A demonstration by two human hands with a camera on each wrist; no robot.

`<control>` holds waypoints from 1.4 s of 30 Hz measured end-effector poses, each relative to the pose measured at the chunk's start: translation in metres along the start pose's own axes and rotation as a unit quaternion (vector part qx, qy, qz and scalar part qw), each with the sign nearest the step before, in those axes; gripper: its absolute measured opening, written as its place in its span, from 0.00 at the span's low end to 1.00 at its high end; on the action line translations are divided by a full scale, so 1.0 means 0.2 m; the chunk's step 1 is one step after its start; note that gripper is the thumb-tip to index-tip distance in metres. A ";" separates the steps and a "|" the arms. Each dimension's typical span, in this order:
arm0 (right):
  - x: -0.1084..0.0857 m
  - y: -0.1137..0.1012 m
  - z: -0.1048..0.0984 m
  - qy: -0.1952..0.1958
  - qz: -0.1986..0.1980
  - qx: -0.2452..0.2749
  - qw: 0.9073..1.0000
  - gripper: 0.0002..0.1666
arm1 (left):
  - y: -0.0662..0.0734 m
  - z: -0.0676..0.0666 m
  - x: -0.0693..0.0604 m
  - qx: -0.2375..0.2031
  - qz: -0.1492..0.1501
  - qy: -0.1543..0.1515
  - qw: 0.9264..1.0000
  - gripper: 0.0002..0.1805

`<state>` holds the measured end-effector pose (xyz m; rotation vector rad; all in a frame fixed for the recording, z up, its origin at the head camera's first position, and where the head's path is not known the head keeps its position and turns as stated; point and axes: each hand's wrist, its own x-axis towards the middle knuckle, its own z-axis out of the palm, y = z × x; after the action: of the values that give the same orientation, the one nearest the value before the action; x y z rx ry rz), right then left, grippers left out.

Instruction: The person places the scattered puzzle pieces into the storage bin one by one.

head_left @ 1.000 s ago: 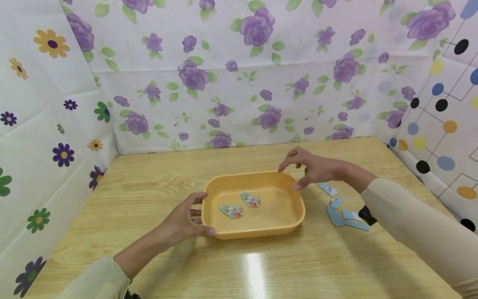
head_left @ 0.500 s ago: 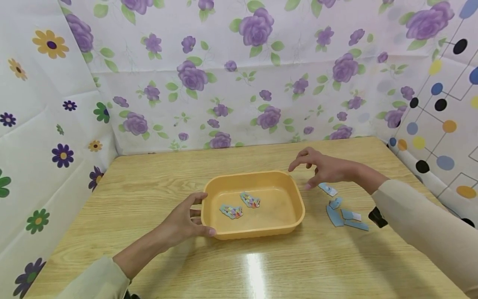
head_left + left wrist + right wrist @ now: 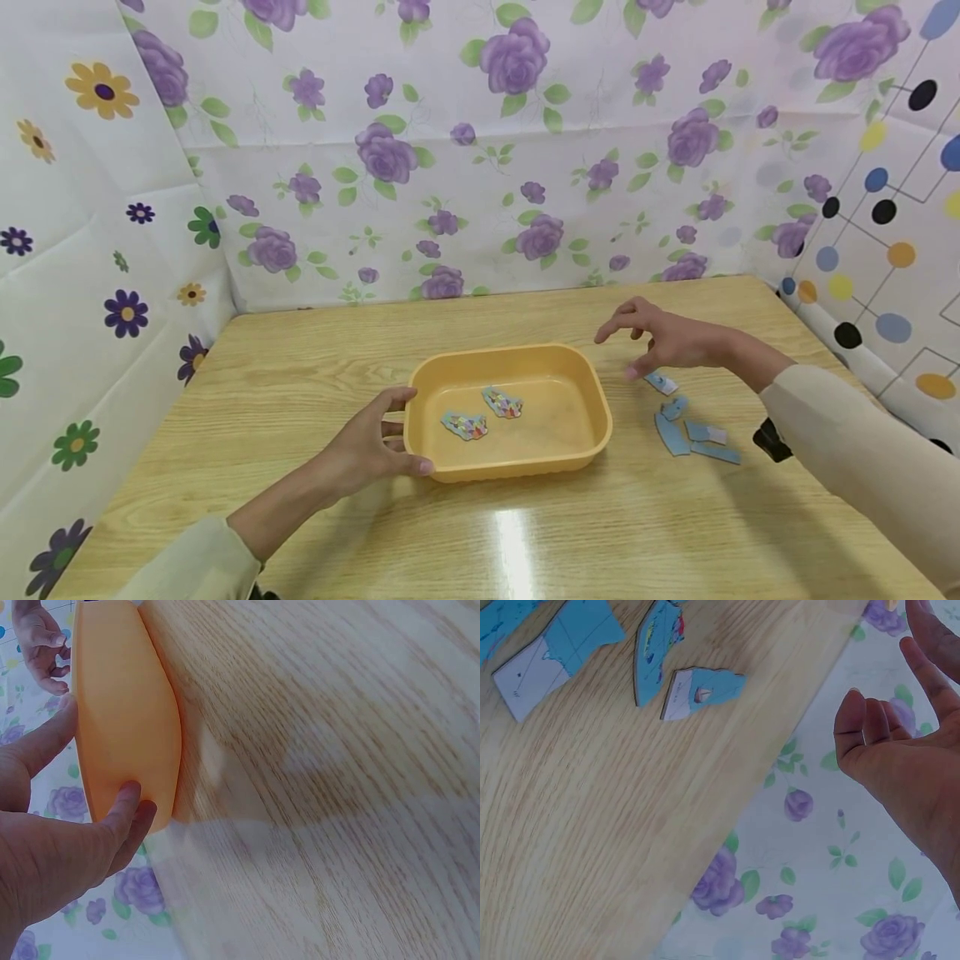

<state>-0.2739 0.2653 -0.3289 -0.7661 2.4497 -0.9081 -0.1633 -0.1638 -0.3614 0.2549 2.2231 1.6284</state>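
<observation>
In the head view I see the person's left hand (image 3: 367, 446) holding the left end of the yellow tray (image 3: 517, 470), fingers apart and bent against its wall, thumb at the near corner. The tray sits on the wooden table (image 3: 307, 375), two multicoloured pieces (image 3: 467, 426) lying apart inside it. The right hand (image 3: 671, 337) hangs clear of the tray's right side, thumb and index finger parted, near several flat blue pieces (image 3: 672, 435) on the tabletop.
</observation>
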 end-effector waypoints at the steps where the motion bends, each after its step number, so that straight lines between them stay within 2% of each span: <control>1: 0.00 0.01 0.00 0.001 0.001 0.001 1.000 0.33 | 0.00 0.00 0.00 0.000 0.000 0.000 1.000 0.57; 14: -0.05 0.09 -0.01 0.021 0.018 0.008 1.000 0.34 | 0.00 0.00 0.00 0.003 0.002 0.002 1.000 0.57; 18: -0.07 0.13 -0.02 0.027 0.017 0.007 0.999 0.32 | 0.00 -0.01 0.00 0.006 0.001 0.004 1.000 0.57; 31: -0.11 0.25 -0.01 0.026 0.045 0.018 0.998 0.33 | 0.00 -0.01 -0.01 -0.016 0.005 -0.013 1.000 0.57; 42: -0.10 0.33 0.03 0.029 0.051 -0.006 0.998 0.34 | 0.00 -0.01 0.00 -0.012 0.000 -0.007 1.000 0.57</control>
<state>-0.2789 0.3175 -0.3744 -0.6207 2.5213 -0.8908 -0.1629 -0.1654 -0.3614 0.2599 2.1913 1.6473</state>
